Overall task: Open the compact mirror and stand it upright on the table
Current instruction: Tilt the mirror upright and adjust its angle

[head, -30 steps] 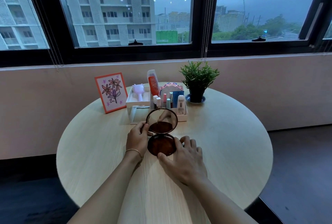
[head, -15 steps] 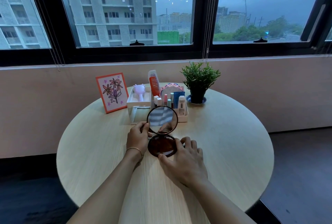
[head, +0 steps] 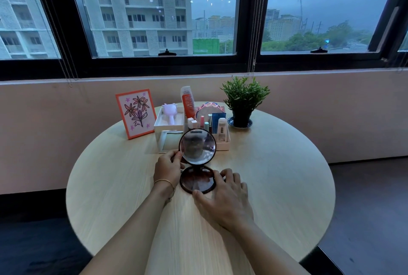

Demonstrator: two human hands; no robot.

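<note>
My left hand (head: 169,164) pinches the compact mirror (head: 197,161) lid upright; right hand (head: 223,199) fingers splayed, pinning its base to the worktop (head: 276,186).

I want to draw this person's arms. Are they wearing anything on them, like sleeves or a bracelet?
No sleeves show: both forearms are bare right up to the picture's bottom edge. The left hand has a thin gold-coloured bangle round its wrist. The right hand wears nothing on its wrist, and no rings can be made out.
</note>
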